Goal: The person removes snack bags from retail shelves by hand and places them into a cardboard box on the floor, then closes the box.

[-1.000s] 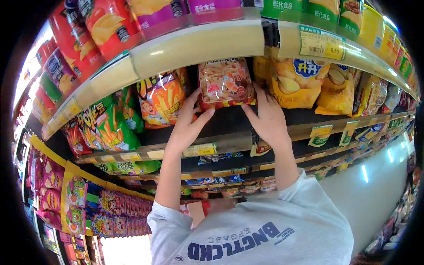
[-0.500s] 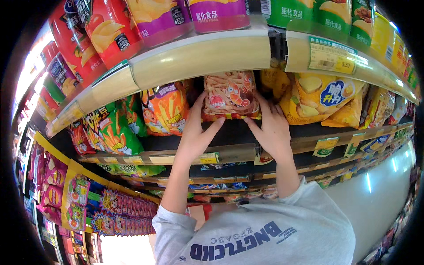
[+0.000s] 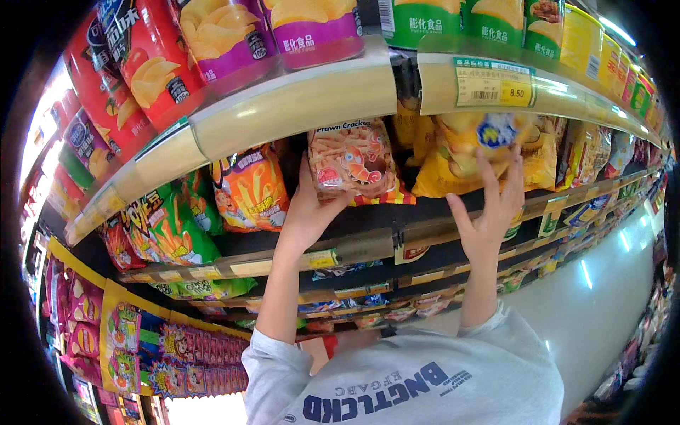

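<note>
The snack packet (image 3: 350, 157) was between the left bag (image 3: 249, 190) and right bag (image 3: 446, 170); canisters (image 3: 157, 74) stood on the shelf (image 3: 297, 95) above.

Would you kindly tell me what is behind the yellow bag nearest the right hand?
Another yellow package partly shows behind the yellow bag, past its left edge. Anything directly behind is covered by the bag itself.

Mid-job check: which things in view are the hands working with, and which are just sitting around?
Being handled:
- brown-and-pink snack bag, at the left hand
- yellow bag with a blue patch, at the right hand

Just around:
- orange snack bag
- green snack bags
- red canisters
- purple canisters
</note>
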### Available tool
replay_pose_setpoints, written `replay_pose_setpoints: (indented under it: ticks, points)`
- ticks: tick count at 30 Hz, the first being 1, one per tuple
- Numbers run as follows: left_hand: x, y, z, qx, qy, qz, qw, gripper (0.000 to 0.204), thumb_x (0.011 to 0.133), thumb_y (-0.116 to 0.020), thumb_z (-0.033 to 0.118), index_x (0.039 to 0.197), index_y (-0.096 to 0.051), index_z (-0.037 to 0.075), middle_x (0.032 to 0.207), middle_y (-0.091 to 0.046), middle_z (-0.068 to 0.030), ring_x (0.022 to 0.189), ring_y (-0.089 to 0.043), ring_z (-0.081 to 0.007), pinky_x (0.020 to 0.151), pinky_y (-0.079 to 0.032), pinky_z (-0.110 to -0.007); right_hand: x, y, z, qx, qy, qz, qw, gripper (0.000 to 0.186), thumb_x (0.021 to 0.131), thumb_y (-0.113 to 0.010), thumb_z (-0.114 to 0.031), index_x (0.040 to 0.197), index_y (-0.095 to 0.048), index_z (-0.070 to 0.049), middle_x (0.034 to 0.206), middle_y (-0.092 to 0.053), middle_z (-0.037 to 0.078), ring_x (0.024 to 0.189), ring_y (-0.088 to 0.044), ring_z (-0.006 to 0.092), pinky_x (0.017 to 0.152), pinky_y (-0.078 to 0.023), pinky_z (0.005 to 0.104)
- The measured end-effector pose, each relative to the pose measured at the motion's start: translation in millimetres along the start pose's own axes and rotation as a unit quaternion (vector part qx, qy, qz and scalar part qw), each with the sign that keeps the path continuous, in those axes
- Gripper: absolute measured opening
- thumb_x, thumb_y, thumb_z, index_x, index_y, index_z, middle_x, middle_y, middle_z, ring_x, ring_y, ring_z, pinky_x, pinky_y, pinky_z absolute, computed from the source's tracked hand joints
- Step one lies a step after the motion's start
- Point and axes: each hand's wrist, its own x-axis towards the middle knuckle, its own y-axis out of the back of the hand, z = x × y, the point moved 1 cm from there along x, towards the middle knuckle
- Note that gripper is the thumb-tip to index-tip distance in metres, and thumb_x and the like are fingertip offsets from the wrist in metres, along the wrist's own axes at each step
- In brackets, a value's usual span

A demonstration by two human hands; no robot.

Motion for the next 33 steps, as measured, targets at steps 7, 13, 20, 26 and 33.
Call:
replay_pose_setpoints:
  ticks: [7,13,20,26,33]
  points:
    - [4,-5,-2,0.020,-0.013,-0.007,1.000,0.093,0.071,-0.070,0.026,0.132,-0.007,-0.006,0.120,-0.044,-0.0195,0.109,-0.048,-0.0220,0.090,-0.039,-0.029,11,-25,20,-0.043,-0.049,-0.071,0.995,0.067,0.074,-0.058,-0.045,0.132,-0.033,-0.021,0.136,-0.023,0.023,0.125,-0.025,0.0350,0.099,-0.018,0.0506]
    - [7,-1,-4,-0.044,0.034,0.007,0.998,0.086,0.072,-0.069,0.027,0.131,-0.014,-0.005,0.120,-0.045,-0.0173,0.111,-0.045,-0.0202,0.091,-0.037,-0.029,18,-20,23,-0.017,-0.067,-0.045,0.997,0.064,0.075,-0.059,-0.036,0.131,-0.033,-0.019,0.136,-0.023,0.022,0.125,-0.024,0.0355,0.100,-0.018,0.0484]
    - [-1,3,7,-0.074,0.047,0.041,0.995,0.072,0.075,-0.066,0.023,0.129,-0.028,-0.006,0.123,-0.043,-0.0168,0.113,-0.041,-0.0190,0.096,-0.030,-0.028,2,-15,1,0.057,-0.015,-0.016,0.998,0.054,0.073,-0.060,-0.017,0.123,-0.043,-0.010,0.133,-0.031,0.018,0.122,-0.029,0.0330,0.098,-0.022,0.0425]
    - [-13,9,36,-0.033,-0.015,0.113,0.993,0.065,0.075,-0.064,0.018,0.127,-0.031,-0.005,0.111,-0.049,-0.0158,0.102,-0.048,-0.0188,0.089,-0.037,-0.029,-20,-13,-11,0.293,-0.037,-0.060,0.953,0.035,0.068,-0.061,-0.002,0.102,-0.054,0.000,0.110,-0.052,0.016,0.096,-0.051,0.0295,0.085,-0.039,0.0354]
    - [-46,23,60,-0.126,-0.006,0.077,0.989,0.067,0.076,-0.062,0.006,0.130,-0.023,-0.006,0.118,-0.045,-0.0158,0.108,-0.045,-0.0187,0.092,-0.035,-0.030,-22,-23,-40,0.563,-0.163,-0.196,0.786,0.054,0.079,-0.052,-0.016,0.125,-0.034,0.005,0.125,-0.042,0.018,0.114,-0.043,0.0247,0.096,-0.031,0.0321]
